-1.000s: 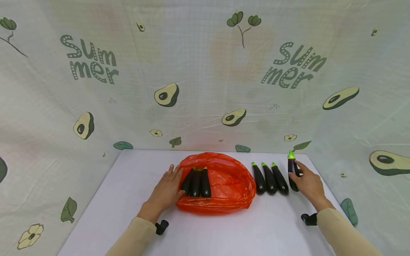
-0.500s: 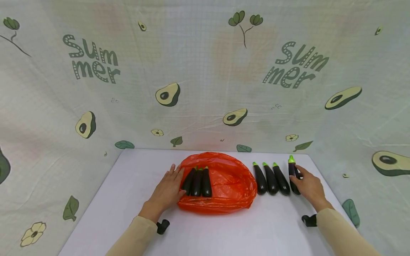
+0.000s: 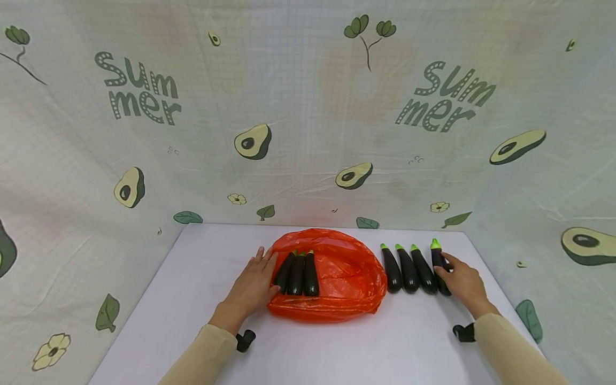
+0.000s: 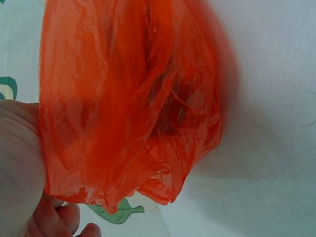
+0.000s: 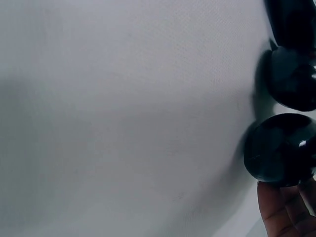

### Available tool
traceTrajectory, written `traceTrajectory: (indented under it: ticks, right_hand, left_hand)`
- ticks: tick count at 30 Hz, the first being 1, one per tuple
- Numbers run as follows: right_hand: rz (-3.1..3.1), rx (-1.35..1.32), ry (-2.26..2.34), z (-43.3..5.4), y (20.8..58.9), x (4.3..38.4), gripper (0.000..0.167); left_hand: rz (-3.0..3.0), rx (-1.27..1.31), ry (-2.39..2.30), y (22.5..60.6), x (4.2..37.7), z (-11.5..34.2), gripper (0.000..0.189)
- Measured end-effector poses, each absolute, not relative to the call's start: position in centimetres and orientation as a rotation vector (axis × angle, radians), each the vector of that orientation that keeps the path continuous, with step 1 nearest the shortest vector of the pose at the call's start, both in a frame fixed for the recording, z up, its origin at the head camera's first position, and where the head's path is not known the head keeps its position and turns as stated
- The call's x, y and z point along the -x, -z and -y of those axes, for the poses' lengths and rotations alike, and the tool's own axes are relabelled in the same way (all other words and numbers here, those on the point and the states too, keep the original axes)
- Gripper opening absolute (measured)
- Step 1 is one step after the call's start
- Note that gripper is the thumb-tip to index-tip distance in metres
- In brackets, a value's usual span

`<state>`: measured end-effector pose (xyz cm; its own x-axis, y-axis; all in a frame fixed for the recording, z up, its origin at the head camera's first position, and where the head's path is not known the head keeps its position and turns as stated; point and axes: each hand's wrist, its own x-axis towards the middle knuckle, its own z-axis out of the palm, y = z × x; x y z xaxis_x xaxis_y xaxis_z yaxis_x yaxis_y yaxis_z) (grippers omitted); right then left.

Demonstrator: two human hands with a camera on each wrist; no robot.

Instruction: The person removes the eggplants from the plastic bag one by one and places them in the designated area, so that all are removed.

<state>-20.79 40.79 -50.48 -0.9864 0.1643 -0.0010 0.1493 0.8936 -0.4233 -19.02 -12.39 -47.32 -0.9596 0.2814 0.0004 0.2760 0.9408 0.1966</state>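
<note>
A red plastic bag point(image 3: 344, 272) lies on the white table with its mouth spread wide. Three dark eggplants point(image 3: 310, 274) rest side by side in its left part. At the bag's left rim is my left hand point(image 3: 247, 286), its fingers stretched out and its thumb over the edge. On the far right, my right hand point(image 3: 464, 283) grips an eggplant point(image 3: 437, 255) with a bright green cap, thumb on one side and fingers on the other. The right wrist view shows the rounded end of this eggplant point(image 5: 279, 148) above my fingertips.
Three more eggplants point(image 3: 408, 270) lie in a row between the bag and my right hand, green caps pointing away. Behind the white table point(image 3: 346, 347) hangs a pale cloth point(image 3: 298, 107) printed with avocados and lettering.
My right hand has lowered the eggplant and brought it slightly left, close beside the row. My left hand stays at the bag's rim.
</note>
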Motion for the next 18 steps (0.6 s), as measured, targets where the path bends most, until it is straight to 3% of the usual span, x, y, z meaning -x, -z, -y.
traceTrajectory:
  ticks: [18]
  right_hand:
    - [3.011, 0.183, -0.633, -40.72, 51.12, 21.17, 0.061]
  left_hand:
    - [-3.085, -0.445, -0.317, 47.75, 19.07, 12.53, 0.093]
